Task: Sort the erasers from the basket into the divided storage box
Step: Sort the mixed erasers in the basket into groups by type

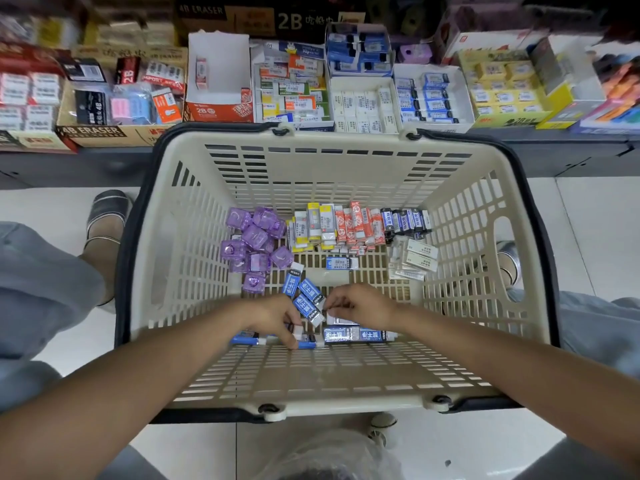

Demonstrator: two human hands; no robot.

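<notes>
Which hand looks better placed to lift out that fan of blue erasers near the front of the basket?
Probably the left hand. Its fingers already curl around the lower ends of the fanned blue erasers, while the right hand only pinches at one eraser's white tip from the side, inside the basket.

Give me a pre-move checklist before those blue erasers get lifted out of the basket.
1. Left hand on the blue-sleeved erasers: ok, fingers curled on them.
2. Right hand has a grip: cannot tell what it pinches.
3. Other erasers out of the way: ok, purple cubes lie apart.
4. Basket steady: cannot tell.
5. Matching shelf box with blue erasers in view: ok.
</notes>
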